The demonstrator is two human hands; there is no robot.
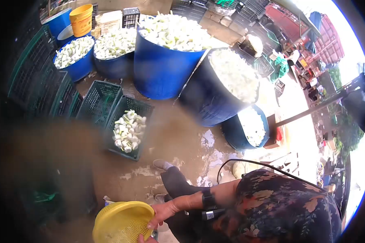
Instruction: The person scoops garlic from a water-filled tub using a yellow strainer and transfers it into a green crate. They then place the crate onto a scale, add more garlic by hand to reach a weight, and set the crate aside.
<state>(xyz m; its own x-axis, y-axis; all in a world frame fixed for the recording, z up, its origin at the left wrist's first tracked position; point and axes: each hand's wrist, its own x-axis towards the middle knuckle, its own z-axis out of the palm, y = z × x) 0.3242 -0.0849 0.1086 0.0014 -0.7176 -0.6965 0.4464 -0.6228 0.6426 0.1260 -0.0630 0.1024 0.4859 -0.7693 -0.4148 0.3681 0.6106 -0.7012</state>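
Observation:
A yellow plastic colander [123, 222] is tilted at the bottom of the head view, its perforated inner side showing. My right hand [166, 211] grips its rim, with a dark band on that wrist. Lower down, my left hand [147, 239] is also on the rim, mostly cut off by the frame's edge. Beyond the colander, a green plastic crate [141, 107] on the floor holds a heap of white garlic bulbs [129, 131] with short green stems. Beside it stands another green crate [98, 101] with no garlic visible inside.
Large blue tubs [162, 71] heaped with garlic line the far side, one dark tub [209, 97] leaning. A yellow bucket [81, 20] is behind them. Stacked dark crates [32, 77] rise at left. A smaller tub [237, 133] stands at right. A pole [312, 107] juts in.

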